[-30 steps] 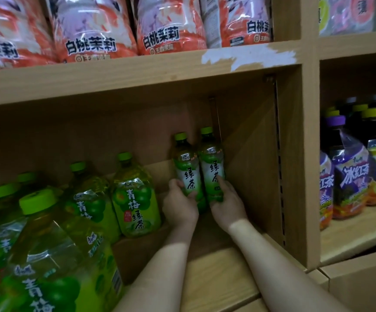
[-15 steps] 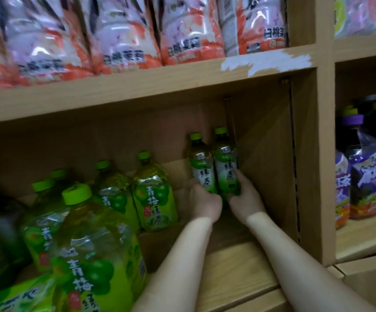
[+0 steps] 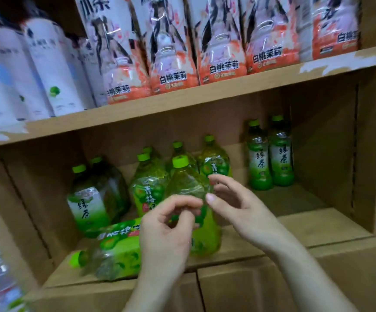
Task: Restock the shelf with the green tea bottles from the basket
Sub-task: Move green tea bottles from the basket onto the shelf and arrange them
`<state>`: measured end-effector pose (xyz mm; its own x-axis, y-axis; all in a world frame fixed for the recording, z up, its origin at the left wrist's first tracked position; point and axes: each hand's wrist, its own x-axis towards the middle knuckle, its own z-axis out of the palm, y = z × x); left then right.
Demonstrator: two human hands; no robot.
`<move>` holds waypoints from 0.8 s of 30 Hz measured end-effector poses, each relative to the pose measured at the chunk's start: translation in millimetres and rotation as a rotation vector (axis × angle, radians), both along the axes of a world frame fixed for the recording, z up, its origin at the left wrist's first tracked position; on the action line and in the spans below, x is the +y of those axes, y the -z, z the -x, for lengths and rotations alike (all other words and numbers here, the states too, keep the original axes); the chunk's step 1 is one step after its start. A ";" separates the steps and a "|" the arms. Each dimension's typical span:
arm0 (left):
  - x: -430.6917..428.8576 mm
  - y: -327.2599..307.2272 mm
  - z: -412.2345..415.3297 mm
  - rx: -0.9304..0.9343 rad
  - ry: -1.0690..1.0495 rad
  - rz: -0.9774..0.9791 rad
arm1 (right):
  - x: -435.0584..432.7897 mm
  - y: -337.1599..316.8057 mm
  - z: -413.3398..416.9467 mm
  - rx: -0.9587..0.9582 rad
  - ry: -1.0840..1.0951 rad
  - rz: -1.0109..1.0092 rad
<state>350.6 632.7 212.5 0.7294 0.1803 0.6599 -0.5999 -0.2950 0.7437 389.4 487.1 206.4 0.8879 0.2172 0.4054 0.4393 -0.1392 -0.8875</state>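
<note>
Two small green tea bottles (image 3: 269, 154) stand side by side at the back right of the wooden shelf (image 3: 306, 224). My left hand (image 3: 166, 228) and my right hand (image 3: 236, 203) hover in front of the shelf, apart from those bottles, fingers spread and empty. They are level with a large green plum tea bottle (image 3: 191, 192) standing at the shelf's front. A bigger green tea bottle (image 3: 90, 206) stands at the left. The basket is out of view.
Several large green plum tea bottles (image 3: 214, 163) crowd the shelf's middle; one (image 3: 112, 253) lies on its side at the front left edge. Peach jasmine bottles (image 3: 173, 52) fill the shelf above. A wooden side panel (image 3: 371, 143) closes the bay at the right.
Both hands have let go of the two small green tea bottles and drawn back toward me and leftward. The view has swung left and pulled back.
</note>
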 end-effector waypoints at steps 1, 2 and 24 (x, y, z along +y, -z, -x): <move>8.6 2.6 1.4 -0.007 -0.027 0.003 | 10.4 4.0 -2.2 -0.019 0.045 0.009; 16.9 4.9 1.1 -0.002 -0.057 -0.018 | 19.5 5.4 -4.0 -0.030 0.081 0.012; 108.2 17.6 -29.3 0.333 -0.465 -0.911 | 27.9 13.9 -54.7 -0.115 0.413 0.357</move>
